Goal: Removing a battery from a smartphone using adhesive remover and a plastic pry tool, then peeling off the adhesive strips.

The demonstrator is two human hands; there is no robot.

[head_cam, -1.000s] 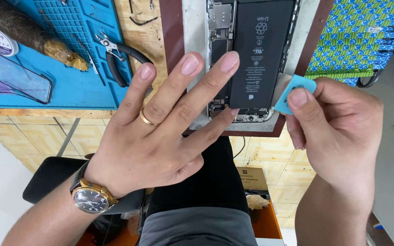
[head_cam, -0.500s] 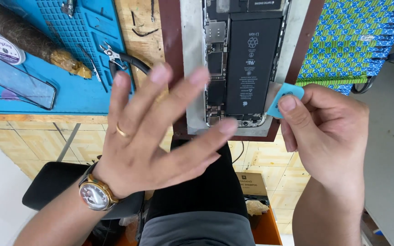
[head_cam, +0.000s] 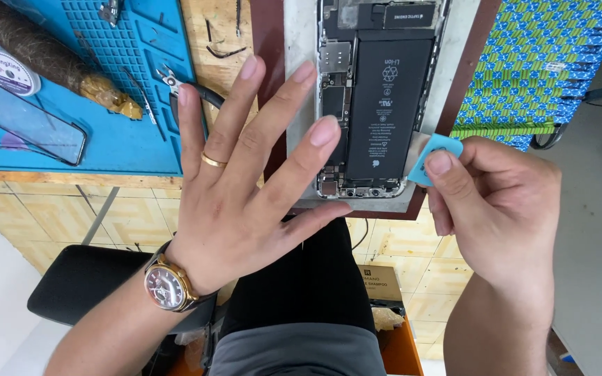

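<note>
The left hand [head_cam: 245, 202] is wide open, with all its fingers spread apart and its back facing up. It has a thin gold ring [head_cam: 213, 161] on one finger and a round gold watch with a dark face [head_cam: 166, 287] on the wrist. This hand is holding nothing. Its longer fingers reach over the left side of an opened phone with its dark insides showing [head_cam: 377, 97], and one fingertip covers part of the small parts next to the long black battery [head_cam: 389, 104] inside it. I cannot tell if the fingers press on the phone or just float above it. The phone lies flat on a pale grey board with a dark red-brown edge [head_cam: 301, 104], in the top middle of the view. The right hand [head_cam: 496, 209] is curled up, and its thumb and fingers pinch a small light blue plastic pick [head_cam: 432, 154]. The pick's tip sits at the lower right edge of the phone, just beside the battery. To the left, a blue rubber work mat with little squares [head_cam: 127, 90] lies on the wooden table [head_cam: 224, 21]. Small pliers with dark handles [head_cam: 182, 85] rest at the mat's edge. A bright blue and green woven seat [head_cam: 545, 63] is on the right.
</note>
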